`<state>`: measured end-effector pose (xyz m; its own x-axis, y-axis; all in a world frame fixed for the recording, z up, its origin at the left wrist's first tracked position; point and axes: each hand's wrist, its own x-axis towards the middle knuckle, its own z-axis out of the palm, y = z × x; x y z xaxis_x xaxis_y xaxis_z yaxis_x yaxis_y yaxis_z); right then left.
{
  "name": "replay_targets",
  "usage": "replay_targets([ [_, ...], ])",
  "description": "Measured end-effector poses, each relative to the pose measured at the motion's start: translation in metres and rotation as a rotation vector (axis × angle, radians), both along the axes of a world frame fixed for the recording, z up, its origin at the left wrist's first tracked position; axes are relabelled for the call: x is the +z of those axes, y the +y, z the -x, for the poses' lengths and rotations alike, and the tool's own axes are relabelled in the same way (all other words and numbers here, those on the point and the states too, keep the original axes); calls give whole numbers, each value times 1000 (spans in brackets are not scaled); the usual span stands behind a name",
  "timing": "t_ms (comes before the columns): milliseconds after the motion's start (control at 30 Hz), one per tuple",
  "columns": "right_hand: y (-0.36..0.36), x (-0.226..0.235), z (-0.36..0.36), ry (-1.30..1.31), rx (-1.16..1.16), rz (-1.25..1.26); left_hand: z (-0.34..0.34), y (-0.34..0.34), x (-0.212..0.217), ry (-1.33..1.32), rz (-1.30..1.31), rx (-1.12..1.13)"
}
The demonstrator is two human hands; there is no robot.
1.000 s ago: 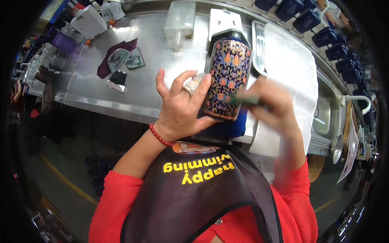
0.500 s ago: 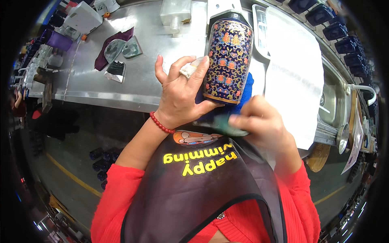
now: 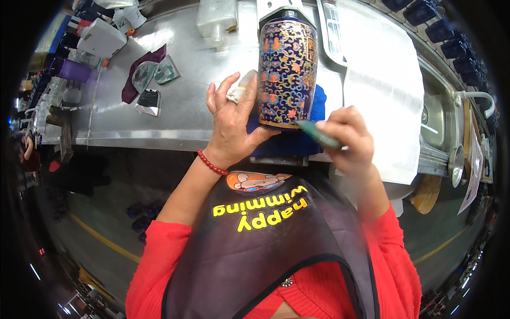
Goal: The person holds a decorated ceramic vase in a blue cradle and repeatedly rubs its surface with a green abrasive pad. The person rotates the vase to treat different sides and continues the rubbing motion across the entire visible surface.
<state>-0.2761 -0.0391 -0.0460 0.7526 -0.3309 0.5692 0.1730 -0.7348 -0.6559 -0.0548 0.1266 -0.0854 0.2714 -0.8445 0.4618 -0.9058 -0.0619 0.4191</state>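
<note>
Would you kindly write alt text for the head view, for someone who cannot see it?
A person's left hand rests against a dark-blue patterned bottle, while the right hand holds a green pad near the bottle's base. A blue cloth lies underneath.

Bench: we have a stainless-steel worktop (image 3: 186,98) before us | left: a dark purple cloth (image 3: 129,91), partly under a grey-green pad (image 3: 142,77); a second grey-green pad (image 3: 167,70) just beside; a black-and-silver packet (image 3: 147,101) nearer us | far middle: a clear bottle (image 3: 217,17), neck towards us | right: a metal tray (image 3: 333,40) beside a white sheet (image 3: 382,95)
</note>
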Motion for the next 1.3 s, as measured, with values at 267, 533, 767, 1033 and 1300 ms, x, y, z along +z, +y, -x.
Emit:
replay_targets([
  [267, -1, 4, -10, -76, 55, 121, 9, -2, 14, 2, -46, 62],
  [533, -6, -8, -11, -87, -14, -30, 9, -5, 16, -85, 17, 70],
  [767, -4, -17, -7, -98, 102, 109, 6, -6, 5, -18, 45, 39],
  [1033, -4, -10, -9, -45, 81, 177, 4, -5, 7, 0, 30, 29],
  [1300, -3, -3, 7, -46, -65, -250, 29, 15, 18, -454, 163, -51],
])
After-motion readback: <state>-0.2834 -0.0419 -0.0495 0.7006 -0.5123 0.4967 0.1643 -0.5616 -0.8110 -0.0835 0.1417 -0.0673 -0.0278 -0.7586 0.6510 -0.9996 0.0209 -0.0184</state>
